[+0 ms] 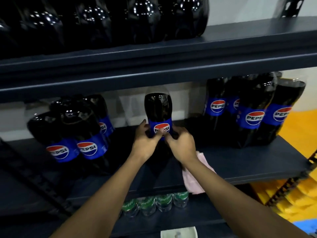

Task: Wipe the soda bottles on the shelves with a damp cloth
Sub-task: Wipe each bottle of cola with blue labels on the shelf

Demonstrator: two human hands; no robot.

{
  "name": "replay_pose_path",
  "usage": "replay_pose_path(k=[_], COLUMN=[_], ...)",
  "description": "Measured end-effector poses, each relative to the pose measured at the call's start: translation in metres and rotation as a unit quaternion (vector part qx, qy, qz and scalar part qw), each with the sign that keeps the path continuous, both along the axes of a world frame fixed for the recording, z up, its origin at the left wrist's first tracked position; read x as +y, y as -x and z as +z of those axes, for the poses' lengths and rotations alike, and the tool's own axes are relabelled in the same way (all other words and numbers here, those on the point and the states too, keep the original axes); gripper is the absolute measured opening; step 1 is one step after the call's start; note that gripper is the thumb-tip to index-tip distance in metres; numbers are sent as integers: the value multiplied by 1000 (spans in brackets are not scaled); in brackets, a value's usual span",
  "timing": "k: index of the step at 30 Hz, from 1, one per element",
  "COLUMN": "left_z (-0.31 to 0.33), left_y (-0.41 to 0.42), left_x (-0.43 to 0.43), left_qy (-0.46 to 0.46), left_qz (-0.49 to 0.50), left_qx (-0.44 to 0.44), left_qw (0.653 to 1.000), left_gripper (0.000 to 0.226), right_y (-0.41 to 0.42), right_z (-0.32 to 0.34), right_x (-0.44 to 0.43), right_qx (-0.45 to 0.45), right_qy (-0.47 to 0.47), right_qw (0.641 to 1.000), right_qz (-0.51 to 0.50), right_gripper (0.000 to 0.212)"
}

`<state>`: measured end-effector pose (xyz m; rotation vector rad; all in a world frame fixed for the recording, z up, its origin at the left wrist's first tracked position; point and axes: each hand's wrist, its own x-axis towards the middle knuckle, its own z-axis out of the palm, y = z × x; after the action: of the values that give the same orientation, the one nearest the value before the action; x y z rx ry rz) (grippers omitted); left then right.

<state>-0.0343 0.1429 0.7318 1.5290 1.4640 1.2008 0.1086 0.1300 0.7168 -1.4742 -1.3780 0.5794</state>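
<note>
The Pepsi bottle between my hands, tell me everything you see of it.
The Pepsi bottle is clear plastic filled with dark cola, with a blue label and logo. It stands upright on the middle shelf, apart from its neighbours. The left hand and right hand grip its label; its cap is hidden.

Gaps flanking middle bottle (158,109), left cluster (75,127) and right cluster (248,109) beyond; upper shelf (154,66) overhead (low)

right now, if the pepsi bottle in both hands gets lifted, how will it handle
Probably heavy for its size: the Pepsi bottle looks full of dark soda. Tall and narrow, it may tip if pushed high. Its glossy plastic could be slippery.
</note>
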Motion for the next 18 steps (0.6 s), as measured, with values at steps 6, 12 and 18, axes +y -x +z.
replay_pose_path(k=[6, 12, 18], left_z=[-12, -20, -13], left_y=[44, 50, 47], left_x=[-39, -72, -84], left_qy=[0, 10, 0], left_qz=[17, -7, -21], left_qx=[11, -46, -53], left_qw=[1000, 999, 998], left_gripper=[86, 84, 78], right_y=[27, 36, 4], right_z=[-10, -22, -35], right_x=[-40, -74, -83], right_qx=[-6, -7, -156], right_qy=[-16, -24, -56], right_qw=[999, 998, 979], right_qz=[48, 56, 115], right_gripper=[49, 56, 57])
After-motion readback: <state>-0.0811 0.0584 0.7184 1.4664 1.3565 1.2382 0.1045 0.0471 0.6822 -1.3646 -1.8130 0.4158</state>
